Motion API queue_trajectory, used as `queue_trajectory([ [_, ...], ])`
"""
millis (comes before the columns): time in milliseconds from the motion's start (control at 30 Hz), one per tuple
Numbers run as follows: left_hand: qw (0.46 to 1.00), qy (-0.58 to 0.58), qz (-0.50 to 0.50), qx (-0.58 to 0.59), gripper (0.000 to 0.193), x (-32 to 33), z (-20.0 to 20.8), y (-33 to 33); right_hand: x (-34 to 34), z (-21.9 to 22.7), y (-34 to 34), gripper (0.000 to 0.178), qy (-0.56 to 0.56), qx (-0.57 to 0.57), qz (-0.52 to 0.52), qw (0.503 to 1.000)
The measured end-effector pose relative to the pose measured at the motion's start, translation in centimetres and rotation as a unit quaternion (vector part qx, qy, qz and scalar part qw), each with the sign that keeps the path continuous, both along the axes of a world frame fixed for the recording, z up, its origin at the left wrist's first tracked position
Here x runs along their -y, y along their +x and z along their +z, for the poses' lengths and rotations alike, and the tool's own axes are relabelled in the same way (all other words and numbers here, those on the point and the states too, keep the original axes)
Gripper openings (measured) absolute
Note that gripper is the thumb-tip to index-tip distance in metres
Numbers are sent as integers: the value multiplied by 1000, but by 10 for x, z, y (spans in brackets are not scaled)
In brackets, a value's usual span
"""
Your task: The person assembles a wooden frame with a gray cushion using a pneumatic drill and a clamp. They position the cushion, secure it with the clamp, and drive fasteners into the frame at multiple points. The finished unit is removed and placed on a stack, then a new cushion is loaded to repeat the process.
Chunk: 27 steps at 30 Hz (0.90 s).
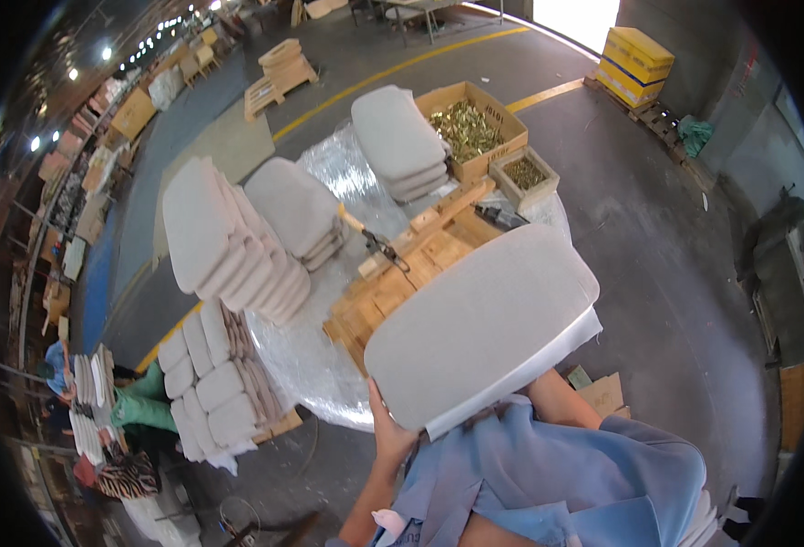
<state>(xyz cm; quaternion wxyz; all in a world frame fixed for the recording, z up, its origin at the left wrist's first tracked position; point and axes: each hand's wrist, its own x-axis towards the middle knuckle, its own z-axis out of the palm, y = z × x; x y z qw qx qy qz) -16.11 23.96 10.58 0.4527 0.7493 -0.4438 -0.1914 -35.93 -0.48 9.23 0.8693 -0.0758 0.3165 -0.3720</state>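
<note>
Concrete workshop floor (657,273) all round. From the left: three stacks of grey seat cushions (229,237), a wooden frame jig (402,273), two boxes of brass hardware (475,132). My left hand (391,436) is clamped on the edge of one cushion (479,324), held up near my chest; the right hand is hidden, can't tell. Plenty are stacked, so I'd guess well underway.

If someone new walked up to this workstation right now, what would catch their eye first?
First, the big grey seat cushion held up in front of the person, the left hand gripping its lower edge; the right hand is hidden behind it. Next, the stacks of grey cushions on the plastic-wrapped table to the left. Beyond sits a cardboard box of brass-coloured hardware.
</note>
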Motion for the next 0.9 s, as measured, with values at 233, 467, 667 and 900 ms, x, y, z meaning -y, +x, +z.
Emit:
queue_trajectory([
  [233, 980, 27, -16, -198, 107, 12, -61, 28, 4, -35, -5, 70, 9, -9, -31, 999],
  [467, 982, 148, -9, 116, 100, 47, -86, 64, 37, -79, 20, 69, 10, -2, -105, 994],
  [667, 947, 118, -4, 300, 62, 72, -98, 103, 85, -126, 72, 68, -13, -3, -206, 978],
  [900, 961, 144, 58, 227, 26, 16, -103, 88, 129, -152, 30, 67, -49, -60, -181, 980],
])
